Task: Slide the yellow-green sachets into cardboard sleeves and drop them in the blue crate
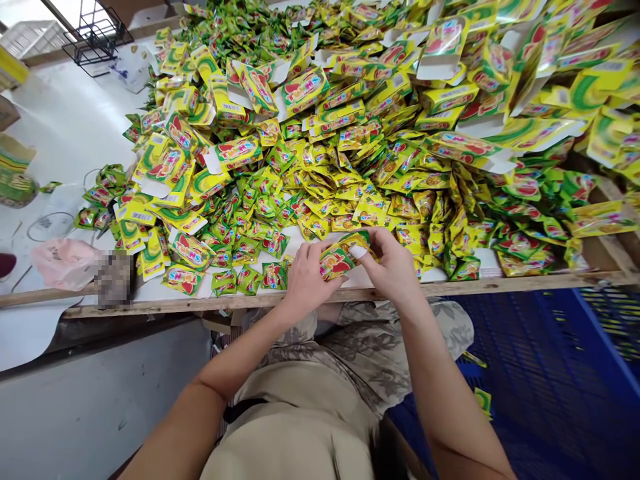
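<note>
A small yellow-green candy box [333, 261] with red lettering and a watermelon picture is held in front of me, just over the table's near edge. My left hand [309, 275] is closed around its left end. At the right end my right hand [393, 263] pinches, its thumb beside a small white patch that could be a flap or a nail. A yellow candy sachet [363, 255] shows by the right fingertips, partly hidden. Beyond my hands lie loose yellow sachets [373, 210] and, to the left, green sachets [249, 280] in a heap.
Many candy boxes [305, 92] lie piled across the back, some with white flaps raised. A wooden rim [240, 301] runs along the table's front. A pink bag [65, 263] sits at left. Blue plastic crates [530, 373] stand below on the right; a black wire rack [95, 37] is far left.
</note>
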Motion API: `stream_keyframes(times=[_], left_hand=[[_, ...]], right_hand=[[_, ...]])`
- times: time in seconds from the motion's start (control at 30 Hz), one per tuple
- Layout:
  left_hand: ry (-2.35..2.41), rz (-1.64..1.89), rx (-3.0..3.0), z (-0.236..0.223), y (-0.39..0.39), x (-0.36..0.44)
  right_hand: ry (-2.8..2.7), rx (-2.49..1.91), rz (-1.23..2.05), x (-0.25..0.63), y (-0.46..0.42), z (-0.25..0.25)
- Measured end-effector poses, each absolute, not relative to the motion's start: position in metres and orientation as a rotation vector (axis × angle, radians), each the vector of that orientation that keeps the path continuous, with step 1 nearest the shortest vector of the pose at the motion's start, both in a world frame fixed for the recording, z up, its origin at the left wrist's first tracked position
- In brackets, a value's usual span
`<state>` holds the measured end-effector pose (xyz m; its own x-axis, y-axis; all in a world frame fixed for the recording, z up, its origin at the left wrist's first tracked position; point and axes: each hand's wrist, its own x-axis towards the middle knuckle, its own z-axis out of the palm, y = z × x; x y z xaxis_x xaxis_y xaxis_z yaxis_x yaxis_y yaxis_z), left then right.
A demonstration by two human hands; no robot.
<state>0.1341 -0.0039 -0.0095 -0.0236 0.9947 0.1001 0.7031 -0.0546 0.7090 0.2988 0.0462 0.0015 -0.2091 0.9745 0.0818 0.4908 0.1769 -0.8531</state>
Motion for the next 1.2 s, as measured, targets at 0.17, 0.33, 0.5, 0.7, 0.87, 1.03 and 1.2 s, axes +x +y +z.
stream_keyframes(times=[0.17,0.33,0.5,0.7,0.87,1.03,1.2], left_hand=[[1.803,0.894,1.619,-0.01,-0.006,0.144],[1.57,0.947,1.473,-0.01,0.0,0.13],[1.27,0.942,1.305,-0.009,0.013,0.115],[1.094,1.085,1.036,-0.013,0.013,0.122],[1.162,1.078,1.091,-0.014,0.01,0.123],[1.156,1.107,1.117,-0.01,0.012,0.121],[1.118,1.062,1.085,-0.012,0.013,0.121]], right_hand=[[-2.057,-1.289,0.877,0.304,0.058,0.015],[-2.071,-1.157,0.898,0.308,0.062,0.019],[-1.946,-1.151,0.752,0.293,0.059,0.023],[-2.121,-0.98,0.633,0.289,0.061,0.023],[-2.272,-0.996,0.702,0.29,0.066,0.021],[-2.316,-0.95,0.753,0.287,0.066,0.024],[-2.202,-1.013,0.689,0.288,0.068,0.034]])
